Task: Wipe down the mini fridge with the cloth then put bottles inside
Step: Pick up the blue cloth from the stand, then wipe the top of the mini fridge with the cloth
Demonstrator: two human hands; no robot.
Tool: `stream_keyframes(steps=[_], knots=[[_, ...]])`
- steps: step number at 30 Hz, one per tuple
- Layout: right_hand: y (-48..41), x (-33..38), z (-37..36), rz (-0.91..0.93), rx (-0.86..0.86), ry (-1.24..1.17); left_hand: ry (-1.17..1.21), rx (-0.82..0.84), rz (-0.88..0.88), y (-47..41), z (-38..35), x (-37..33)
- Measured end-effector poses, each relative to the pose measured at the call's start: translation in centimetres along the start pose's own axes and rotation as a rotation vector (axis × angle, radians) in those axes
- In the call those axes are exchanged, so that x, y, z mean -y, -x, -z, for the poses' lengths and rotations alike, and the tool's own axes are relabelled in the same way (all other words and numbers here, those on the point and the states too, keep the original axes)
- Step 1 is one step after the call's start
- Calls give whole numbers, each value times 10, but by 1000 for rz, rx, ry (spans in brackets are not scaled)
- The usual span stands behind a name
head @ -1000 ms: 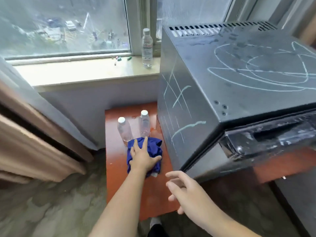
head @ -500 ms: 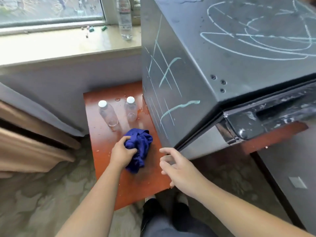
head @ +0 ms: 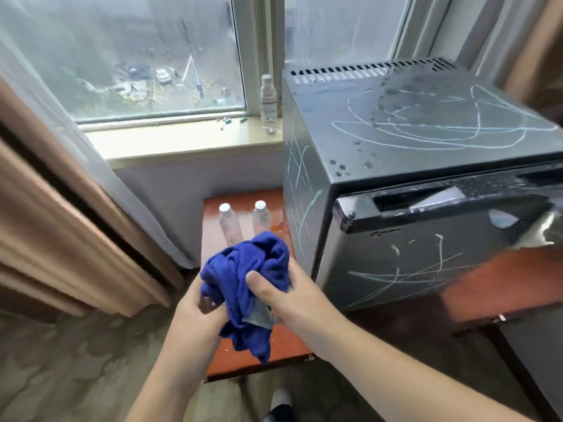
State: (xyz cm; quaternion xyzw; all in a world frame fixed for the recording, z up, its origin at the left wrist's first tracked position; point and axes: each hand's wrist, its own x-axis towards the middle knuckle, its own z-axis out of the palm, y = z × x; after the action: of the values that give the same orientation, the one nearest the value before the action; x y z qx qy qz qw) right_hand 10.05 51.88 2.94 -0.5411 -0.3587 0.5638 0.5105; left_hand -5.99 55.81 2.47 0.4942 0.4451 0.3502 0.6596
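A bunched blue cloth (head: 243, 269) is held in front of me, above the low red-brown table (head: 283, 348). My left hand (head: 195, 315) grips its lower left side and my right hand (head: 286, 296) grips its right side, thumb on top. The black mini fridge (head: 396, 166) stands to the right, door shut, with pale chalk scribbles on its top, left side and front. Two clear bottles with white caps (head: 229, 222) (head: 261, 219) stand upright on the table just behind the cloth. A third bottle (head: 268, 103) stands on the window sill.
A window sill (head: 182, 141) with small coloured bits runs behind the table. Curtains (head: 61, 208) hang at the left. Patterned carpet (head: 76, 360) covers the floor. My shoe (head: 281, 403) shows at the bottom edge. A red-brown cabinet top (head: 502, 281) lies under the fridge.
The cloth has been lifted off the table by my left hand. My right hand has moved in and taken hold of it too. The camera has tilted up.
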Motion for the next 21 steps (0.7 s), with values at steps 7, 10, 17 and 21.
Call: stream_keyframes(steps=[7, 10, 17, 21], knots=[[68, 101, 3, 674, -202, 246, -145, -16, -524, 36, -59, -92], [78, 148, 38, 852, -250, 369, -230, 112, -713, 25, -94, -137], [56, 178, 134, 739, -382, 840, -834, 137, -733, -38, -159, -153], [47, 147, 168, 439, -244, 1257, -1101, 217, -574, -54, -147, -125]])
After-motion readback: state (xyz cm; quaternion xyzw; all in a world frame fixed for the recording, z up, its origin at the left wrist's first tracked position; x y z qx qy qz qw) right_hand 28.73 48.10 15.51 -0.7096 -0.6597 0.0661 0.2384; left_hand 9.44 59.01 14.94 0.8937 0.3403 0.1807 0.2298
